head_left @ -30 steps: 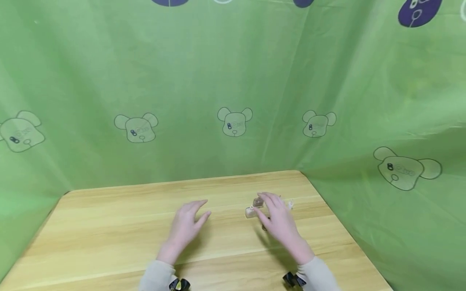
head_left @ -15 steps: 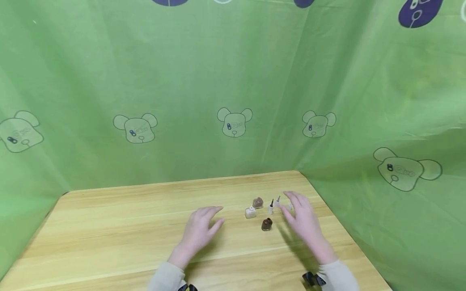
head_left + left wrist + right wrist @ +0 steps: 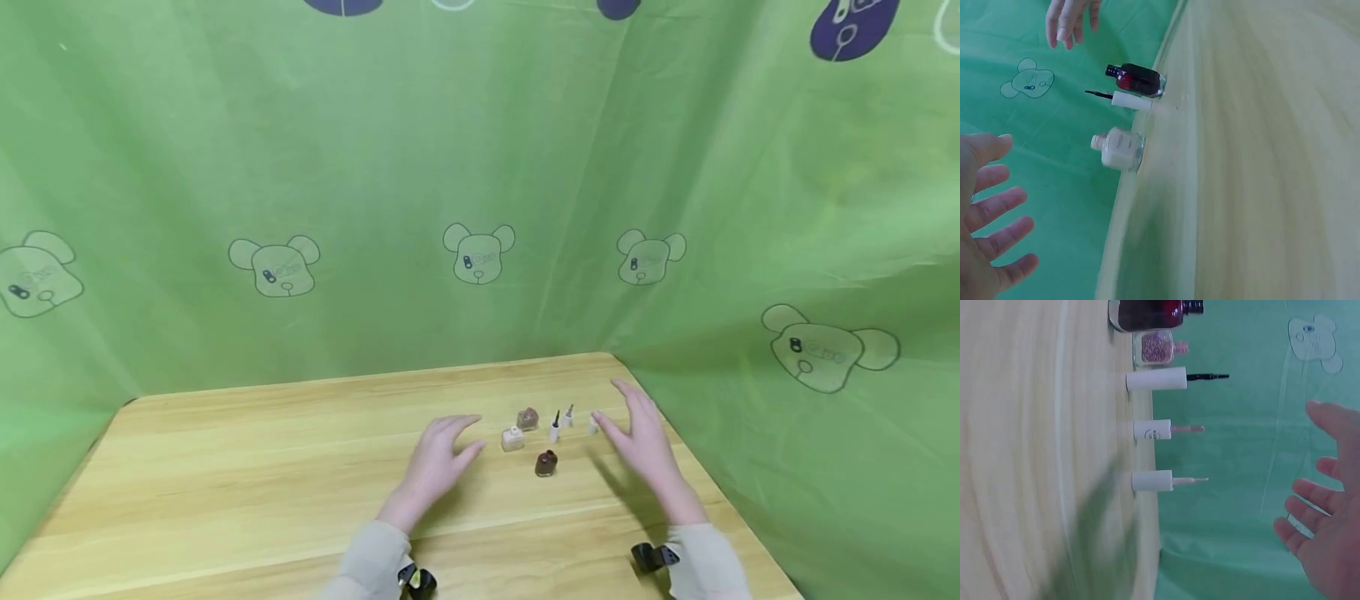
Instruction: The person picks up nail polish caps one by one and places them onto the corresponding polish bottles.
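Three uncapped nail polish bottles stand on the table: a white one, a glittery pink one and a dark red one. To their right, three white caps stand with brushes pointing up: one with a black brush, one with a pinkish brush and one with a pale brush. My left hand, fingers spread and empty, hovers left of the white bottle. Over the table's right side, my right hand is also empty with fingers apart, its thumb near the pale-brush cap in the head view.
The wooden table extends to the left and front of the bottles. A green curtain with bear-head prints hangs behind the table and along its sides. A black wrist device sits at my right sleeve.
Both hands have moved to the right, my right hand uncovering the bottles and caps it partly hid. The bottles and caps stand where they were.
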Tool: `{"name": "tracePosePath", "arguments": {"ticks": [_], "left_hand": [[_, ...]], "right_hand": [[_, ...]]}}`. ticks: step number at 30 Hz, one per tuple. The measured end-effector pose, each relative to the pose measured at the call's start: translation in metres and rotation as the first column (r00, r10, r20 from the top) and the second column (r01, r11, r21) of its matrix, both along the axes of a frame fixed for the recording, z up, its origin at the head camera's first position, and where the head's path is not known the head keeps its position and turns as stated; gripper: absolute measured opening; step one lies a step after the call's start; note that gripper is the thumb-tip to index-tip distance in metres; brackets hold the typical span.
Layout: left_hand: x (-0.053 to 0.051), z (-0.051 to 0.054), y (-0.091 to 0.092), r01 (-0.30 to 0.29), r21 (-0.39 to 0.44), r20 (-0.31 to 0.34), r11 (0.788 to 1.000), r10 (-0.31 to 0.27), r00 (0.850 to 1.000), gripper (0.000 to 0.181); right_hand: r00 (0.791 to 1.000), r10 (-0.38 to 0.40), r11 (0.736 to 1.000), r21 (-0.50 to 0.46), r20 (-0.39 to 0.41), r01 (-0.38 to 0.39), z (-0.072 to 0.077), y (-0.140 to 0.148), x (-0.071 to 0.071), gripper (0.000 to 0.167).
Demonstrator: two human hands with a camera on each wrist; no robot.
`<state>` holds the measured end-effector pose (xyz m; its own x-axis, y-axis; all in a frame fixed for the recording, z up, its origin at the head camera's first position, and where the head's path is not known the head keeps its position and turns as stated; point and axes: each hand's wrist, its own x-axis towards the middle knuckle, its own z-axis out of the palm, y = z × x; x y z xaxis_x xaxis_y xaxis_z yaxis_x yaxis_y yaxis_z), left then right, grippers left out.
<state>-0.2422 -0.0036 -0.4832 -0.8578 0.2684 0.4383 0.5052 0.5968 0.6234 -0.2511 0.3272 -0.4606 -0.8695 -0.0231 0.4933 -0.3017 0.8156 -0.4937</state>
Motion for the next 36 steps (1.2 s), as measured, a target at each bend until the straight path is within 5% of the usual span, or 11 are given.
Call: {"name": "tracePosePath", "arguments": {"ticks": [4,8,13,18,21,28,32,36], "left_hand": [[-0.008,-0.002,0.01,0.014,0.133,0.091,0.991,-0.026,0.995,0.045],[-0.018,-0.007,0.019,0.019,0.305,0.163,0.952,-0.072,0.984,0.048],[-0.031,-0.018,0.032,-0.017,0.521,0.275,0.853,-0.149,0.95,0.052],[-0.039,-0.031,0.044,-0.091,0.642,0.39,0.762,-0.222,0.893,0.054],[-0.04,-0.037,0.05,-0.123,0.652,0.431,0.748,-0.232,0.872,0.056],[-0.039,-0.043,0.057,-0.146,0.644,0.462,0.751,-0.229,0.857,0.06],[-0.039,-0.046,0.062,-0.158,0.631,0.473,0.759,-0.216,0.854,0.058],[-0.041,-0.052,0.065,-0.168,0.607,0.465,0.777,-0.175,0.868,0.053]], "right_hand": [[0.999,0.021,0.996,-0.085,0.05,-0.017,-0.004,0.007,-0.007,0.074],[0.993,0.062,0.977,-0.208,0.099,-0.04,-0.01,0.014,-0.015,0.077],[0.975,0.119,0.917,-0.397,0.186,-0.036,-0.018,0.022,-0.024,0.076],[0.943,0.173,0.827,-0.562,0.286,0.019,-0.025,0.027,-0.028,0.074],[0.924,0.195,0.785,-0.617,0.33,0.055,-0.031,0.03,-0.028,0.074],[0.867,0.309,0.682,-0.726,0.39,0.083,-0.042,0.035,-0.032,0.076],[0.85,0.316,0.679,-0.726,0.422,0.109,-0.05,0.037,-0.034,0.075],[0.842,0.291,0.711,-0.692,0.455,0.128,-0.058,0.036,-0.037,0.072]]}}
